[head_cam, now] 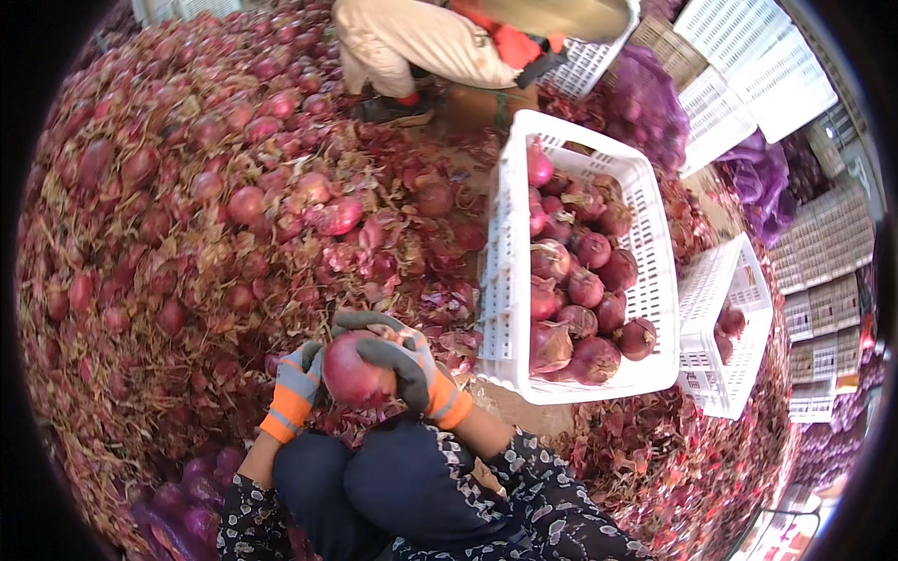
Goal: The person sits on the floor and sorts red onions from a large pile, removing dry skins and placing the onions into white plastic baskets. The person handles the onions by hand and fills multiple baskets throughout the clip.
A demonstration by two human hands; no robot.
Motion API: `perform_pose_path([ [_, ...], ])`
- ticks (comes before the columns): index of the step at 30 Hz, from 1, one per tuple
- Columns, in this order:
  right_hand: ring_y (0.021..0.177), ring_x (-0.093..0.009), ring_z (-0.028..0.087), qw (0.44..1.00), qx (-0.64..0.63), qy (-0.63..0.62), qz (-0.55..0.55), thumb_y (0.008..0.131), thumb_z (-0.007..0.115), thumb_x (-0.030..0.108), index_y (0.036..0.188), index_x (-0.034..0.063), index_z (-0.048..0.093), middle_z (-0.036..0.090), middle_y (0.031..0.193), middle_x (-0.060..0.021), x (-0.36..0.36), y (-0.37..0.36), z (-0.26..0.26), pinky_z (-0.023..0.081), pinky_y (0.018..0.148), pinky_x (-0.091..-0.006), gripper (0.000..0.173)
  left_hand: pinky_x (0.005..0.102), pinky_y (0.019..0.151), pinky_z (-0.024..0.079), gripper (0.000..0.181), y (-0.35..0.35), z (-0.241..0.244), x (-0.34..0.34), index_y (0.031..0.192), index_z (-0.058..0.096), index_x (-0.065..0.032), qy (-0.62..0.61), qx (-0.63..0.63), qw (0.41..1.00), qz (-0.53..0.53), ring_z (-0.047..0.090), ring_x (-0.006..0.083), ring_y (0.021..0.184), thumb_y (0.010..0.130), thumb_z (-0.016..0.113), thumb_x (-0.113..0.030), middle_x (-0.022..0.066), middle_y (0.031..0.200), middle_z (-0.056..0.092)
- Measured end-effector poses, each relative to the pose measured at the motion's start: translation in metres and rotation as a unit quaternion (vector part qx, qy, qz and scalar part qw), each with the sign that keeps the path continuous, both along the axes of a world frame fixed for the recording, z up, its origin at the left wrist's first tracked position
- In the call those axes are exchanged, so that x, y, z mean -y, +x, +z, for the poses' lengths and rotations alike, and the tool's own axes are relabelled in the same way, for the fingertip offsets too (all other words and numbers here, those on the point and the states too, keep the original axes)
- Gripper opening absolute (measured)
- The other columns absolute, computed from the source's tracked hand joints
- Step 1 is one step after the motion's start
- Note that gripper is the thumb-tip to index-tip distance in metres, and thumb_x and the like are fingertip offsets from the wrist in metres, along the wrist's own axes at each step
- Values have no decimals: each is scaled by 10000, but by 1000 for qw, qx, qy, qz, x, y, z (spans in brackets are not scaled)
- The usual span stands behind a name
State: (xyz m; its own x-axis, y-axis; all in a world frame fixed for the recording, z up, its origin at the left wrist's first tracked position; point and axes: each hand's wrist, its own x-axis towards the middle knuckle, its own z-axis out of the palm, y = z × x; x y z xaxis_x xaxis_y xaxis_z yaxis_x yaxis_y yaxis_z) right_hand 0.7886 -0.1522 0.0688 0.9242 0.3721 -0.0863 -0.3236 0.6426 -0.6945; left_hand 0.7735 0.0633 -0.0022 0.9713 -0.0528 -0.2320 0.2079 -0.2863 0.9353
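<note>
A large red onion is held between both my hands, just above my knees. My left hand, in a grey and orange work glove, supports its left side, its fingers partly hidden behind the onion. My right hand, gloved alike, has its thumb across the onion's right side and its fingers over the top. Loose skin shows near the right fingers. To the right stands a white plastic crate, partly filled with red onions.
A heap of red onions and dry skins spreads across the left. Opposite sits another person beside a white crate. At right are a smaller-looking white crate, purple mesh sacks and stacked crates. A purple sack lies lower left.
</note>
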Motion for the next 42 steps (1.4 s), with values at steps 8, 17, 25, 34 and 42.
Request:
perform_pose_path([
  [8,1052,-190,578,926,119,-297,-199,756,647,97,1191,-40,575,620,1148,-126,175,-17,63,478,903,-301,462,286,443,482,235,7,34,15,1076,595,-23,-79,-173,982,1,590,152,549,928,553,-202,84,847,639],
  [17,1043,-159,553,773,100,-531,-333,753,736,114,1236,-30,540,588,1159,-98,313,-29,99,441,924,-281,541,279,439,492,264,12,29,18,1037,619,-9,-24,-206,978,8,613,153,566,903,599,-236,81,820,644],
  [25,993,-129,565,792,102,-462,-385,753,752,107,1235,-39,538,588,1143,-81,347,-26,87,468,875,-253,547,269,467,455,209,32,23,25,1073,621,-19,56,-133,983,-109,572,119,582,927,518,-128,58,786,626],
  [34,1128,-219,548,358,99,-927,-56,757,672,441,1231,205,561,601,1198,-42,424,-15,-2,240,1080,-457,540,261,460,462,255,14,44,27,1024,622,-14,24,-191,981,-22,578,118,578,900,597,-235,57,799,633],
  [42,1058,-345,567,392,113,-912,-33,868,556,362,1232,125,549,600,1167,-141,429,1,-22,462,899,-416,434,253,470,433,259,5,45,0,1014,626,-38,33,-205,978,-9,536,108,532,917,561,-270,42,711,608],
])
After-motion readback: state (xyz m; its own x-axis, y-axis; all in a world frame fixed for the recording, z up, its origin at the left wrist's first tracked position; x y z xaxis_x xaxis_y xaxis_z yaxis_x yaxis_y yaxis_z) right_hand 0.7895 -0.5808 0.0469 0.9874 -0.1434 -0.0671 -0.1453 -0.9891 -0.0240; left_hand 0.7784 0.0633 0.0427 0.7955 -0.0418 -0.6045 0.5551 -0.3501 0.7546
